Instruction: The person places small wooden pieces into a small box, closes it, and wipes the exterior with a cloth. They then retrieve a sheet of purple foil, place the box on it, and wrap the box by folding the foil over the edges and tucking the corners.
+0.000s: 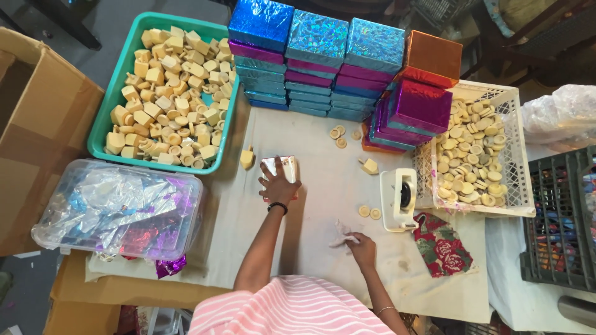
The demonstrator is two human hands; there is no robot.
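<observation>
Your right hand [362, 247] pinches a crumpled scrap of white paper [343, 236] on the cloth-covered table [323, 205], near your striped top. Farther out, your left hand [277, 185] (a dark band at its wrist) presses flat, fingers spread, on a small silvery foil-wrapped box [280, 167]. Right of it sits a cream tape dispenser [398, 198]. Beyond stand stacks of shiny wrapped boxes [323, 62], with a green tub of cream wooden pieces [167, 93] far left.

Bright even daylight, soft shadows, glare on foil, sharp focus
</observation>
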